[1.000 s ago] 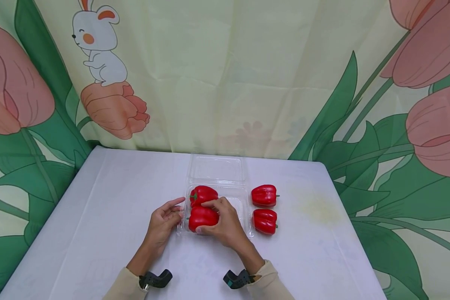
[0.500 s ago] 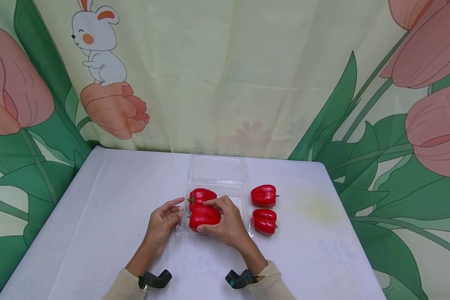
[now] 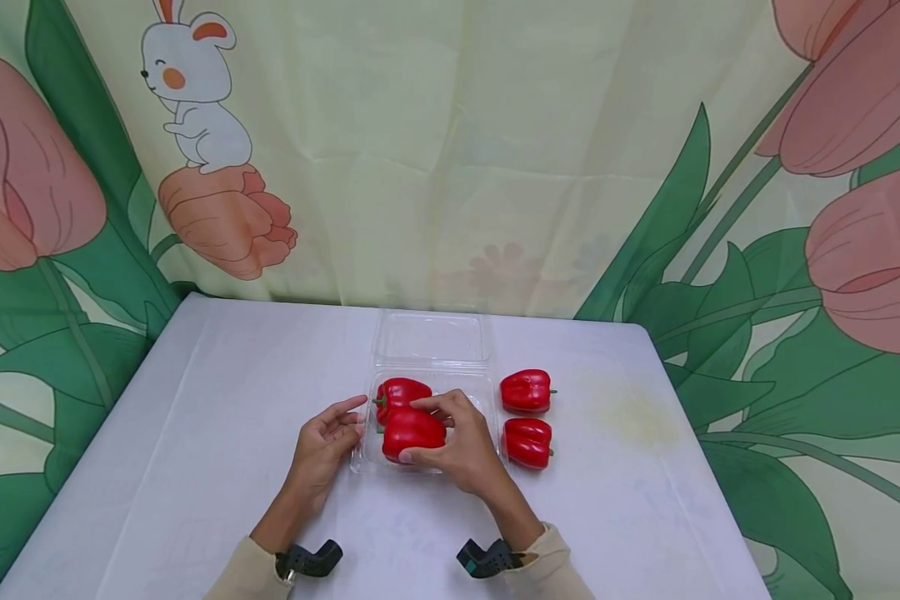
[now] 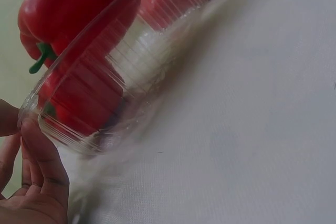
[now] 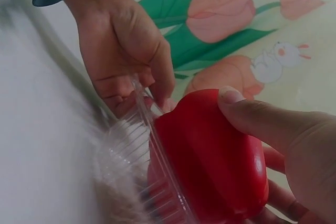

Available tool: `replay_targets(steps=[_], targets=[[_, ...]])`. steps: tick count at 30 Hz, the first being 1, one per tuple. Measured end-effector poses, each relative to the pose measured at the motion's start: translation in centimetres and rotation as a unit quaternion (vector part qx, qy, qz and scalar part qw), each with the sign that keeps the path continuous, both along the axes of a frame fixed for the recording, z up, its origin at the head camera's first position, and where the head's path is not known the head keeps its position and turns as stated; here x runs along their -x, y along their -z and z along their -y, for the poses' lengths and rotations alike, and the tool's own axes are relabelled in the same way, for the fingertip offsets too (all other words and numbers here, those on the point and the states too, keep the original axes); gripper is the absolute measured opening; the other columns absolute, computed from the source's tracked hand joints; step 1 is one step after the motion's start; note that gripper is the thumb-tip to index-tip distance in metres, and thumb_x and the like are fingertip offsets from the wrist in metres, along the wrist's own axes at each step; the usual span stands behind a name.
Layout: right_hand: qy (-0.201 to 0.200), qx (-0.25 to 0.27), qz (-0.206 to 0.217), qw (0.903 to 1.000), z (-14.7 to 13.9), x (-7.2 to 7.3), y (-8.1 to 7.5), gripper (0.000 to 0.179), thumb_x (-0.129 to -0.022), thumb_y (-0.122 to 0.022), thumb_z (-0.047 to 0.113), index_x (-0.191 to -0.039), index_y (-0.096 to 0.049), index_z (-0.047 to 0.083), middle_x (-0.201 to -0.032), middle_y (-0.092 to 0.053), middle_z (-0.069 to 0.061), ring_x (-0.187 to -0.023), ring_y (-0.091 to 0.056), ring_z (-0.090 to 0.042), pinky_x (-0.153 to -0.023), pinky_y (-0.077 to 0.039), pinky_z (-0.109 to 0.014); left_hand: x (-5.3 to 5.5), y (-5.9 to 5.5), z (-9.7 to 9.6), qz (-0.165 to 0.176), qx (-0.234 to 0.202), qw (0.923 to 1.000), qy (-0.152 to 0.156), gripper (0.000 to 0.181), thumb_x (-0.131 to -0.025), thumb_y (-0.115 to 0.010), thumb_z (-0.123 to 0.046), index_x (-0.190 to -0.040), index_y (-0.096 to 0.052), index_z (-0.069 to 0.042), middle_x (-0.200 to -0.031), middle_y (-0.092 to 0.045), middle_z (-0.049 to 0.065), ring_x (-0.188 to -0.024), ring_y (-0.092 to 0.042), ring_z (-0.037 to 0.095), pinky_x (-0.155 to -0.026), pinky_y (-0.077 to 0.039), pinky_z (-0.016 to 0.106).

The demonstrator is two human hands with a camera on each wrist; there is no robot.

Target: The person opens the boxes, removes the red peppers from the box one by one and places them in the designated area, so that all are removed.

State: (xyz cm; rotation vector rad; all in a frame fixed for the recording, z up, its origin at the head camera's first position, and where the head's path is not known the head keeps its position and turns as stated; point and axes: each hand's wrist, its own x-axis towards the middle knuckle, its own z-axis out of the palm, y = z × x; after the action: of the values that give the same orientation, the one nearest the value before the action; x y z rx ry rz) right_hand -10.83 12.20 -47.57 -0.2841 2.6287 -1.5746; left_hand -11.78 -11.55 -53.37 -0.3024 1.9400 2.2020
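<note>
My right hand [image 3: 465,446] grips a red bell pepper [image 3: 414,435] between thumb and fingers, over the near left part of a clear plastic clamshell box [image 3: 480,392]. In the right wrist view that pepper [image 5: 210,156] is held at the box's ridged wall, its lower side behind the rim. My left hand [image 3: 324,450] pinches the left rim of the box; the left wrist view has thumb and fingertips [image 4: 32,129] on it. Another red pepper [image 3: 407,389] with a green stem lies inside at the far left, partly covered by the held one.
Two more red bell peppers, a far one [image 3: 526,391] and a near one [image 3: 528,442], lie on the white cloth just right of the box. The box's lid [image 3: 432,337] is folded back toward the table's rear edge. A printed curtain [image 3: 450,167] hangs behind.
My right hand has drawn its pepper slightly to the right and up. The pepper inside the box has shifted a little left and nearer. My left hand has stayed at the rim.
</note>
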Motion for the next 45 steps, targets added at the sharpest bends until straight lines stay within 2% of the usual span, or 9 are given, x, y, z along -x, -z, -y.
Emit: replay_targets(steps=[14,28,36,45], targets=[[0.012,0.011,-0.033,0.9993,-1.0,0.2,-1.3,0.066,-0.072,-0.099,0.033,-0.132,-0.071,0.030,-0.126,-0.063,0.006,-0.118,-0.062,-0.017,-0.094,-0.063,-0.035,0.1,0.1,0.0,-0.007,0.004,1.0000,0.002,0.046,-0.102,-0.069,-0.004,-0.146,-0.062,-0.013,-0.123,-0.058,0.013,-0.102,-0.064,0.021,-0.085,-0.061,0.020],[0.036,0.002,-0.064,0.9973,-2.8,1.3,-2.1,0.066,-0.071,-0.100,0.025,-0.131,-0.072,0.028,-0.126,-0.064,0.003,-0.118,-0.062,-0.021,-0.094,-0.062,-0.048,0.2,0.3,0.1,-0.005,0.001,1.0000,0.002,0.046,-0.101,-0.069,-0.003,-0.146,-0.063,-0.012,-0.121,-0.059,0.012,-0.096,-0.063,0.016,-0.081,-0.059,0.018],[0.063,-0.013,-0.066,0.9957,-4.2,1.6,-3.0,0.069,-0.070,-0.100,0.025,-0.133,-0.071,0.028,-0.128,-0.064,0.002,-0.119,-0.063,-0.022,-0.091,-0.065,-0.043,0.2,0.2,0.0,0.002,0.001,1.0000,0.003,0.046,-0.101,-0.069,-0.004,-0.146,-0.063,-0.014,-0.123,-0.059,0.012,-0.097,-0.062,0.018,-0.082,-0.060,0.018],[0.070,0.002,-0.063,0.9956,-5.9,1.7,-3.9,0.072,-0.071,-0.100,0.023,-0.136,-0.069,0.028,-0.132,-0.060,0.000,-0.125,-0.059,-0.025,-0.091,-0.065,-0.048,0.2,0.2,0.0,0.002,0.004,1.0000,0.003,0.046,-0.101,-0.069,-0.004,-0.146,-0.063,-0.015,-0.124,-0.059,0.014,-0.098,-0.062,0.019,-0.083,-0.060,0.018]])
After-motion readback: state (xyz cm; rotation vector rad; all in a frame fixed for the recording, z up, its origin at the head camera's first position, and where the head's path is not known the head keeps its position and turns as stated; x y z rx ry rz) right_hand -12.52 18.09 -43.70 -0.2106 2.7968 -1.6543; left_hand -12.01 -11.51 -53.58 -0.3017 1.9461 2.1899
